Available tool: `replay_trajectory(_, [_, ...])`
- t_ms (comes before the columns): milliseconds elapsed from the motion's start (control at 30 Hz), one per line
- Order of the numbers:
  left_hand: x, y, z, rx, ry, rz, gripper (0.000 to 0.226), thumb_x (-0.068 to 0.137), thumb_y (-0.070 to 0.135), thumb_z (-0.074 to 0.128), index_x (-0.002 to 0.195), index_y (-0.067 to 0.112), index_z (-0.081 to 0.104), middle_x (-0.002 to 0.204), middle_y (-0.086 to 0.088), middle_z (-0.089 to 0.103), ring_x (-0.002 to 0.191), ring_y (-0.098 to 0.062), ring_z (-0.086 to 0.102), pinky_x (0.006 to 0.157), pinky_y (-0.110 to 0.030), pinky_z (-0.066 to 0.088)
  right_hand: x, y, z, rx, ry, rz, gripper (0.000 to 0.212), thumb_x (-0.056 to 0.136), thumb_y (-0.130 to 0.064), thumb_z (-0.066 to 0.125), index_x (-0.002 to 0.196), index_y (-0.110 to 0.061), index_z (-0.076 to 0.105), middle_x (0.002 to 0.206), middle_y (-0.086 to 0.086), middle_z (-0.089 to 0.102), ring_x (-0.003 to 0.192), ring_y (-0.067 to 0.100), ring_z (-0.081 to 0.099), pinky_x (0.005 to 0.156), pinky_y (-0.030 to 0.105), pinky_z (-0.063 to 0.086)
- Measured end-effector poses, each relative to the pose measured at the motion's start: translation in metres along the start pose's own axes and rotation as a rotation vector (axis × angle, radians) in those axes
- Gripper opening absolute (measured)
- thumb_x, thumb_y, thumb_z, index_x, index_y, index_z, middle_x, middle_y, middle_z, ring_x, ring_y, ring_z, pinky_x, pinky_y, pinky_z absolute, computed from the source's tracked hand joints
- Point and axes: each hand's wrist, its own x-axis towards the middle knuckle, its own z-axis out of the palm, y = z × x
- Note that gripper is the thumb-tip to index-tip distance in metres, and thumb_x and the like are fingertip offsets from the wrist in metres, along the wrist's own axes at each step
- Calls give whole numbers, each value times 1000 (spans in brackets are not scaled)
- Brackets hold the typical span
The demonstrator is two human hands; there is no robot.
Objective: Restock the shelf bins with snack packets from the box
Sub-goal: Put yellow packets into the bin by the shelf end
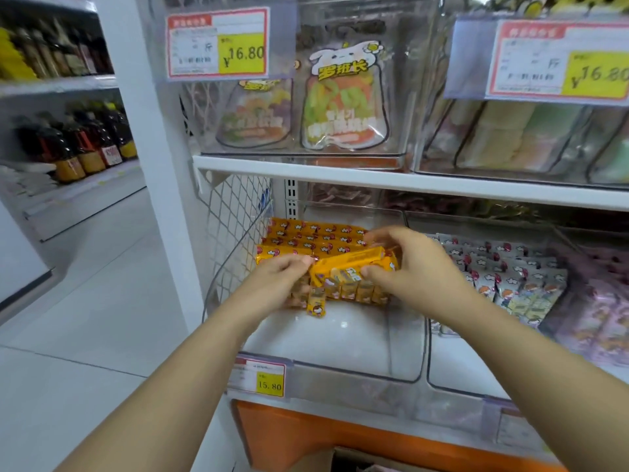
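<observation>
**Yellow packets held over lower-left bin, two-handed**

The left hand (pixel 284 279) and right hand (pixel 415 267) each have a grip clamped on one bundle of yellow packets (pixel 354 269). The bundle is held low inside the clear bin (pixel 340 369) on the lower shelf. The right hand's fingers curl over the bundle's top edge with the thumb on its front face; the left hand pinches the left end.

Judgement: the two-handed hold keeps the stack squared, so it can go in as one block.

The bundle is tilted, left end lower, just in front of the stocked rows (pixel 313 233) at the back of the bin. It looks aimed to become the next row forward, since the bin floor nearer the front is bare.

One loose packet (pixel 316 306) hangs below the bundle beside the left hand. Risk: it drops out of line.

The edge of the box (pixel 340 459) shows at the bottom of the view; its contents are unclear.

The neighbouring bin (pixel 510 393) holds grey packets (pixel 510 274); the wall between keeps the two kinds apart.
</observation>
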Motion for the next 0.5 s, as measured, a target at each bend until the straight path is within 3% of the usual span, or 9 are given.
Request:
replay_trajectory(100, [11,-8,-9,234,134,141,11,97,29,51,101,32,60,111,7,62,104,-13,59,92,-33,49,18,-4,10,-258,-116,25,44,81,-23,69,122,-24,55,103,1,63,87,19,60,77,31,49])
replay_trajectory(200, [18,-9,-7,395,126,254,21,96,16,53,115,21,61,107,6,60,100,-10,57,79,-12,44,38,-6,31,-497,-286,74,37,82,-19,66,117,-17,55,103,4,61,92,24,60,78,35,52])
replay_trajectory(267, [24,-11,-4,506,82,307,29,96,9,52,123,14,60,105,1,62,96,-12,57,82,-20,47,49,-5,46,-613,-313,88,32,83,-16,65,113,-15,54,108,6,60,96,26,59,75,32,49])
replay_trajectory(400, [33,-18,-2,649,-41,265,40,97,13,48,136,23,50,104,0,58,85,-14,57,71,-23,47,60,1,64,-633,-287,103,32,82,-20,68,112,-15,56,108,7,60,99,27,59,73,32,47])
replay_trajectory(500, [34,-22,-3,617,-63,230,45,97,13,48,140,25,44,111,-2,61,93,-16,60,78,-28,51,61,3,71,-563,-233,104,37,82,-20,70,114,-14,53,111,8,58,99,28,59,79,37,52])
